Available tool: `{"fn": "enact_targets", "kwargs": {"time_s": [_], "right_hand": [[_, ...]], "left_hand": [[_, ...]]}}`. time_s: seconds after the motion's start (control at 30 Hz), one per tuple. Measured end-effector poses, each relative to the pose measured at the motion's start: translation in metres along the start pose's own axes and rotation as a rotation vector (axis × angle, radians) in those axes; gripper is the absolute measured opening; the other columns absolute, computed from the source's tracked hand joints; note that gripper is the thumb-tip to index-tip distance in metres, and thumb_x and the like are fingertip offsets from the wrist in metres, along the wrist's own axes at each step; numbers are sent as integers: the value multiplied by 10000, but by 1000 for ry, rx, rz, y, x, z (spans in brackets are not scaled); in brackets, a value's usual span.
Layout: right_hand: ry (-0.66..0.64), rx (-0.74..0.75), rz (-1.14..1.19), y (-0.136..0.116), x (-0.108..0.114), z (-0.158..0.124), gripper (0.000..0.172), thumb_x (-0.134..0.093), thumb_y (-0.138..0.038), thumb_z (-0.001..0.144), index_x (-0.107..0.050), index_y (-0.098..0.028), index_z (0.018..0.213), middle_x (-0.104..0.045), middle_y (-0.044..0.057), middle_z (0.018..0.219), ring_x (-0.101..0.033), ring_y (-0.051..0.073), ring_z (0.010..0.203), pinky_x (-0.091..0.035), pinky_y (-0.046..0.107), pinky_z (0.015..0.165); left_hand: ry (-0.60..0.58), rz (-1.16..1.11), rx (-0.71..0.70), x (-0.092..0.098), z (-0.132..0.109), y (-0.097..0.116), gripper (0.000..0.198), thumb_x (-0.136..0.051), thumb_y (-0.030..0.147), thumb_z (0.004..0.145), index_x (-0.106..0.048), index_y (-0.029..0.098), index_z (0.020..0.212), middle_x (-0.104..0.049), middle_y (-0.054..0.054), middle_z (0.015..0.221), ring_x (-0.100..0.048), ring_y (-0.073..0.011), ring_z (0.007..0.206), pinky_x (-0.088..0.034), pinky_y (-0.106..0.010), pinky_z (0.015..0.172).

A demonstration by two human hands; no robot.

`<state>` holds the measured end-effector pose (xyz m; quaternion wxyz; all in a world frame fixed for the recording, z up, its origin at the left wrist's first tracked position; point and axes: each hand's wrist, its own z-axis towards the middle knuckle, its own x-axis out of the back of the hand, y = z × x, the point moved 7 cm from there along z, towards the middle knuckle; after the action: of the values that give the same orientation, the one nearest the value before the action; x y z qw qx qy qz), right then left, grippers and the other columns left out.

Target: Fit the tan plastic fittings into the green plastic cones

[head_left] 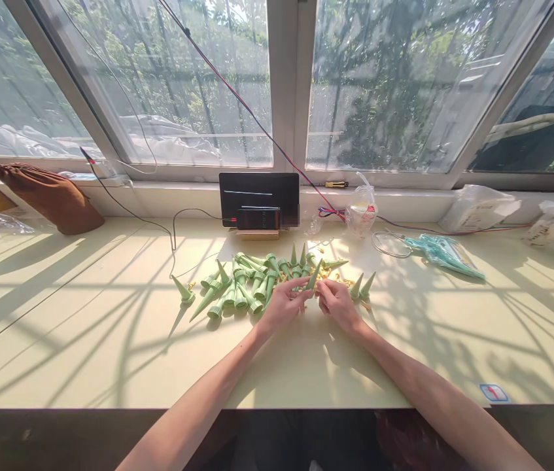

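The left hand (284, 302) is holding 1 green cone (314, 276) in its fingers, tip slanting up, just in front of the heap. The right hand (338, 305) is resting just beside the cone's lower end, thumb and fingers pinched narrow; whether they are gripping a small piece, I cannot tell. The step in hand is seemingly involving fine work near the cone's base, and the next move is probably calling for a steady left hold and precise right fingertips. More green cones (241, 298) are lying heaped beyond and left of the hands, with small yellow pieces (346, 282) scattering near the right hand. The pale counter (85, 366) is catching barred shadows. Behind, a black screen (259, 183) is standing upright, a brown pouch (51, 196) is leaning leftward, a teal bag (446, 256) is lying rightward, and windows (198, 78) are showing foliage.
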<state>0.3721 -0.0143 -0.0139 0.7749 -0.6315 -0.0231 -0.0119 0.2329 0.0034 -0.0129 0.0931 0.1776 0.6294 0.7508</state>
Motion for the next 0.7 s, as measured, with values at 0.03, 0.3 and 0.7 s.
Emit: {"fn": "enact_targets", "kwargs": {"time_s": [0.03, 0.3, 0.7], "right_hand": [[-4, -19, 31, 2, -1, 0, 412, -529, -489, 918, -454, -222, 614, -341, -79, 431, -385, 102, 345, -282, 259, 398], [-90, -364, 370, 23, -10, -1, 304, -585, -371, 793, -473, -205, 564, -263, -88, 429, -311, 75, 345, -201, 227, 366], [-142, -407, 537, 20, -15, 2, 303, -615, -414, 814, -540, -184, 632, -340, -75, 460, -362, 72, 354, -232, 225, 383]], "left_hand": [[-5, 0, 2, -1, 0, 0, 517, -693, 451, 839, -673, 151, 1260, -703, -50, 763, -537, -73, 436, -452, -205, 438], [-22, -20, -20, -5, 0, 3, 442, -673, 394, 842, -696, 179, 1227, -667, -70, 951, -569, -61, 474, -424, -177, 388], [41, -19, 53, -5, 0, 2, 520, -602, 396, 886, -608, 103, 1316, -526, 40, 449, -490, -97, 372, -415, -202, 412]]}}
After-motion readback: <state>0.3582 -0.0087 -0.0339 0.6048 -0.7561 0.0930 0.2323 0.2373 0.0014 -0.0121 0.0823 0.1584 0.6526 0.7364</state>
